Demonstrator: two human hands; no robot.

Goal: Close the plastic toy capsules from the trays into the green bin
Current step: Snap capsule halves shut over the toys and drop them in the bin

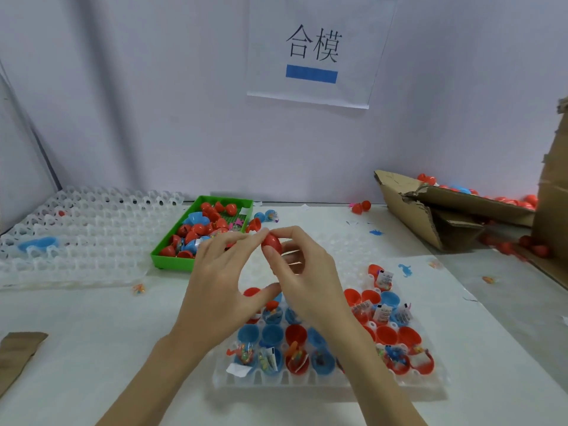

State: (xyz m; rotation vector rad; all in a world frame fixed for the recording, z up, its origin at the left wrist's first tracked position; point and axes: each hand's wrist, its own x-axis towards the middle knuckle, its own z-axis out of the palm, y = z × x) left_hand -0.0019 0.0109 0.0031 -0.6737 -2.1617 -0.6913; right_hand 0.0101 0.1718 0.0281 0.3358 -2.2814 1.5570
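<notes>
Both hands pinch one red egg-shaped plastic capsule (pixel 271 243), long axis near upright; left hand (pixel 222 282) at its top, right hand (pixel 302 279) below; shallow green plastic bin (pixel 172 245) lies left, nearer the left hand.

- A single view, from a camera worn on the person's head, looking forward and down across a white table (pixel 92 333).
- The lens is wide: straight edges bend near the frame's borders.
- Both forearms enter from the bottom edge; the left hand (pixel 221 272) and right hand (pixel 304 272) meet close to the lens at mid-frame.
- A tray (pixel 307 384) lies just below the hands, nearest the camera.
- The green bin (pixel 172 259) sits farther off, left of centre.
- A wall (pixel 153 103) with a sign (pixel 313 50) fills the upper half, faced head-on.
- A cardboard box (pixel 430 216) lies at the far right.
- No second view exists, so nothing is shared.
</notes>
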